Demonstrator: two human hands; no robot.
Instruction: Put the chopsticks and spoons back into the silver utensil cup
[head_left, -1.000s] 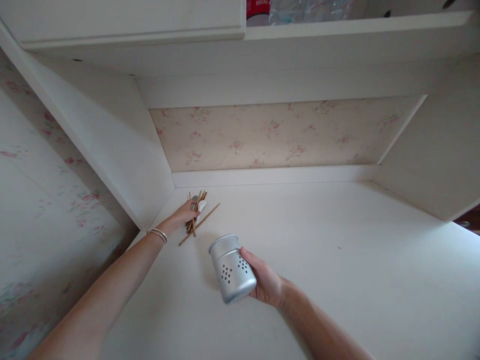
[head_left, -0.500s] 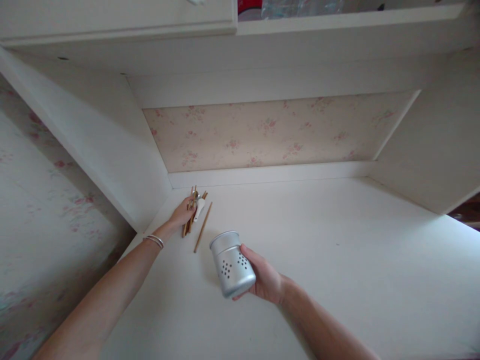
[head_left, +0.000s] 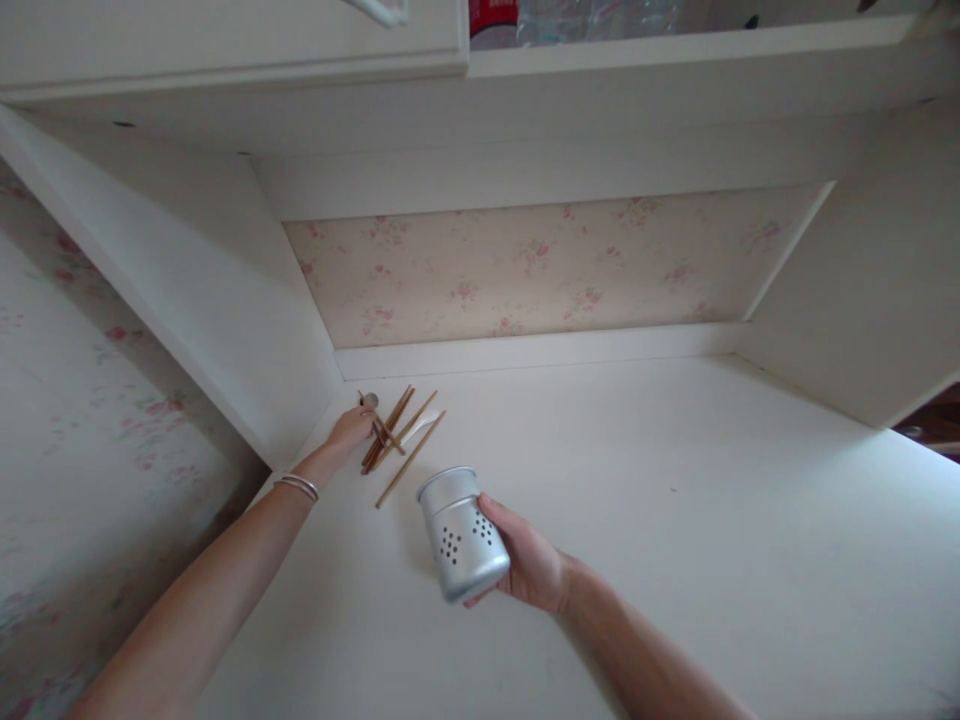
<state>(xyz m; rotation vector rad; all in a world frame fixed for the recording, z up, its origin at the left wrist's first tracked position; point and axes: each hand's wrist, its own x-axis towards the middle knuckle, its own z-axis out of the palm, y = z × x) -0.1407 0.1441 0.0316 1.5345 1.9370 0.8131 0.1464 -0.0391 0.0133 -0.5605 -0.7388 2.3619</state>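
My right hand (head_left: 525, 555) is wrapped around a silver metal utensil holder (head_left: 461, 540) with groups of small round holes. The holder leans over the white counter, its rim toward the back left. At the counter's back left corner, my left hand (head_left: 351, 432) has its fingertips closed around chopsticks (head_left: 390, 437) slanting down to the right; the exact number is unclear. A metal spoon's round bowl (head_left: 370, 400) shows just above these fingers. Beside them several wooden chopsticks (head_left: 397, 415) lie loosely spread, with a white spoon (head_left: 421, 425) among them. One chopstick (head_left: 409, 462) lies nearest the holder.
The white counter (head_left: 637, 520) stretches to the right. Side panels (head_left: 172, 260) and a low back ledge (head_left: 540, 350) bound it. Overhead is a cabinet (head_left: 225, 40) with an open shelf holding a red item (head_left: 493, 15) and clear plastic (head_left: 592, 18).
My left hand has shifted slightly left and down, letting go of most of the bundle. Those chopsticks and the white spoon now lie spread out. The utensil holder has barely moved.
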